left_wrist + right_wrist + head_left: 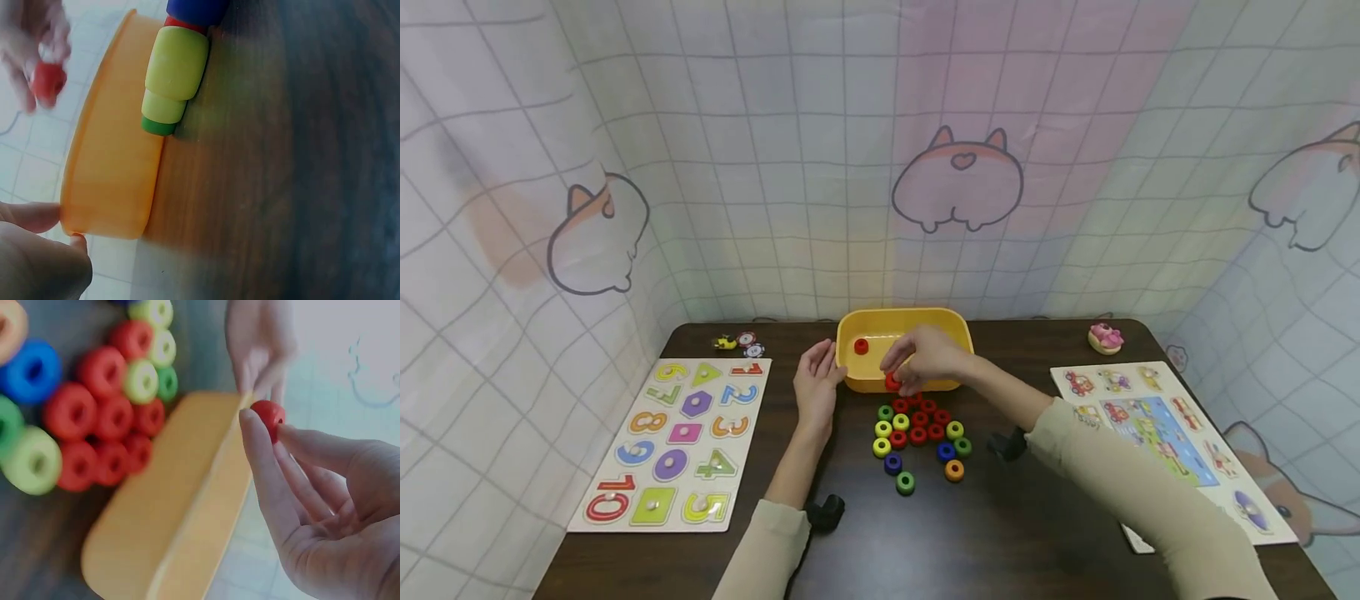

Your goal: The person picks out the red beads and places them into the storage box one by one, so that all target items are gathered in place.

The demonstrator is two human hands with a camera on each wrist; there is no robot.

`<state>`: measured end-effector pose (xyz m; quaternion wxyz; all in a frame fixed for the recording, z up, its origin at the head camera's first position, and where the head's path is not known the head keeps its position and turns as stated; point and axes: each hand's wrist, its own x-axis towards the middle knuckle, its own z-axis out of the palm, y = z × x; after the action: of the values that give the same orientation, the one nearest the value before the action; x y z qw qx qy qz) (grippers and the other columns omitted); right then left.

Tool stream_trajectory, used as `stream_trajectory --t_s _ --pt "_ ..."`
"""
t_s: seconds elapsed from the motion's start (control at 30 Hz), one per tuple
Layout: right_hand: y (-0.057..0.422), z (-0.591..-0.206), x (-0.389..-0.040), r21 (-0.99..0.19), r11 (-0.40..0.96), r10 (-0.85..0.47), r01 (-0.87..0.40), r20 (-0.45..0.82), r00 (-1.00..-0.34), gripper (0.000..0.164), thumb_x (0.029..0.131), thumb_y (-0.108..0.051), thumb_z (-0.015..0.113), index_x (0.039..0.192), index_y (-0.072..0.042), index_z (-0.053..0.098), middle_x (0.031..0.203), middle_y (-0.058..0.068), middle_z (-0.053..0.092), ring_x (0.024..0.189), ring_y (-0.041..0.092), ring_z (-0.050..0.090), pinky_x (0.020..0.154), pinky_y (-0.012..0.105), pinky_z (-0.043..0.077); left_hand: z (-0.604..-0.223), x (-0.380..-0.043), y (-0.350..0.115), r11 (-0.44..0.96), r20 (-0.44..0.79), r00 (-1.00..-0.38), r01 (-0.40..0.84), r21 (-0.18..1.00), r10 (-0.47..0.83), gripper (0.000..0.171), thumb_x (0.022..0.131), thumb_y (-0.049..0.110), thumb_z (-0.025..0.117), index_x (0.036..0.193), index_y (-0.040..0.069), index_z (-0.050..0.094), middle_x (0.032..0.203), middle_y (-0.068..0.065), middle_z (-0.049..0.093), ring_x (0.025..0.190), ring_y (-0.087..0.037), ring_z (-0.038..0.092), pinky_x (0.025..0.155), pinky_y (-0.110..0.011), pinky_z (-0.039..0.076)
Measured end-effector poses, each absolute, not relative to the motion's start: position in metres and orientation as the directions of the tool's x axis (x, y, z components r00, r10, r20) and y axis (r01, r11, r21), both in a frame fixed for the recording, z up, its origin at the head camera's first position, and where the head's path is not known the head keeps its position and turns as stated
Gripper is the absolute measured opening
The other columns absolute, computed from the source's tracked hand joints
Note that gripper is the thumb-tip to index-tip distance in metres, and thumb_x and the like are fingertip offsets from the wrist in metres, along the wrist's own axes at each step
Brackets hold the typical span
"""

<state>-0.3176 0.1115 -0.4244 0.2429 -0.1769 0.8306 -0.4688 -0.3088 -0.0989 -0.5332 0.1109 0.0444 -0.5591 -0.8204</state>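
Observation:
My right hand pinches a red ring between thumb and finger, over the front part of the yellow plastic box. Another red ring lies inside that box at its left. With fingers mostly straight, my left hand touches the box's left side. The left wrist view shows its fingertips against the rim at one corner. In front of the box, several loose rings lie on the table: red rings, yellow rings, green rings, blue rings and an orange ring.
To the left lies a number puzzle board. A picture puzzle board lies to the right, partly under the right sleeve. Small toys and round chips sit at the back left, a pink toy at the back right.

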Motion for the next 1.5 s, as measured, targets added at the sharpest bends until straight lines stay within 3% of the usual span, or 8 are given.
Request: stream_trajectory --t_s 0.2,0.33,0.73,0.93,1.17,1.4,1.5 --pt "0.095 -0.427 -0.369 -0.854 0.521 -0.422 0.012 -0.269 -0.866 0.021 0.086 0.006 0.067 0.107 0.004 0.070 0.099 0.019 0.070 0.080 0.038 0.072 0.071 0.046 0.061 -0.535 -0.311 -0.102 -0.359 0.048 -0.974 0.126 0.925 -0.220 0.056 0.088 -0.015 0.057 0.140 0.001 0.043 0.148 -0.019 0.041 0.135 -0.020 0.045 0.109 -0.032 0.040" --pt "0.086 -0.436 -0.396 -0.855 0.514 -0.372 0.072 -0.298 -0.879 0.025 0.086 0.007 0.066 0.110 0.007 0.068 0.105 0.020 0.069 0.082 0.039 0.071 0.076 0.049 0.059 -0.535 -0.311 -0.102 -0.372 0.047 -0.970 0.135 0.918 -0.237 0.056 0.087 -0.016 0.058 0.138 0.002 0.044 0.148 -0.019 0.041 0.135 -0.021 0.046 0.108 -0.029 0.041" --pt "0.070 -0.480 -0.428 -0.826 0.554 -0.267 0.108 -0.299 -0.916 0.025 0.082 0.013 0.065 0.107 0.008 0.070 0.102 0.025 0.069 0.089 0.042 0.070 0.081 0.048 0.059 -0.537 -0.309 -0.099 -0.414 0.059 -0.972 0.150 0.898 -0.226 0.059 0.086 -0.020 0.056 0.140 -0.001 0.042 0.148 -0.021 0.040 0.136 -0.023 0.045 0.106 -0.026 0.042" --pt "0.078 -0.481 -0.427 -0.856 0.513 -0.311 0.073 -0.264 -0.913 0.024 0.086 0.009 0.063 0.110 0.009 0.068 0.107 0.026 0.068 0.091 0.043 0.069 0.081 0.050 0.058 -0.537 -0.311 -0.101 -0.412 0.065 -0.974 0.153 0.898 -0.219 0.060 0.085 -0.019 0.057 0.140 -0.002 0.041 0.148 -0.021 0.039 0.136 -0.022 0.045 0.104 -0.024 0.043" --pt "0.104 -0.439 -0.407 -0.888 0.455 -0.422 0.065 -0.279 -0.862 0.027 0.091 0.005 0.062 0.117 0.008 0.065 0.120 0.029 0.062 0.094 0.044 0.068 0.082 0.049 0.058 -0.538 -0.312 -0.103 -0.409 0.048 -0.971 0.143 0.901 -0.233 0.059 0.085 -0.019 0.059 0.138 0.002 0.045 0.147 -0.019 0.041 0.134 -0.021 0.047 0.104 -0.024 0.044" --pt "0.128 -0.411 -0.363 -0.857 0.511 -0.534 -0.061 -0.261 -0.804 0.018 0.089 0.000 0.067 0.106 -0.003 0.072 0.104 0.013 0.072 0.087 0.039 0.071 0.075 0.048 0.060 -0.535 -0.311 -0.103 -0.423 0.049 -0.971 0.146 0.894 -0.233 0.059 0.084 -0.020 0.058 0.138 -0.001 0.044 0.148 -0.022 0.040 0.134 -0.022 0.047 0.106 -0.027 0.043" --pt "0.136 -0.412 -0.342 -0.838 0.531 -0.586 -0.124 -0.258 -0.768 0.018 0.088 0.000 0.068 0.106 -0.004 0.073 0.101 0.011 0.073 0.086 0.039 0.071 0.074 0.048 0.060 -0.535 -0.311 -0.101 -0.429 0.046 -0.972 0.144 0.892 -0.229 0.060 0.084 -0.020 0.058 0.139 -0.002 0.043 0.148 -0.023 0.040 0.135 -0.023 0.046 0.105 -0.027 0.043"
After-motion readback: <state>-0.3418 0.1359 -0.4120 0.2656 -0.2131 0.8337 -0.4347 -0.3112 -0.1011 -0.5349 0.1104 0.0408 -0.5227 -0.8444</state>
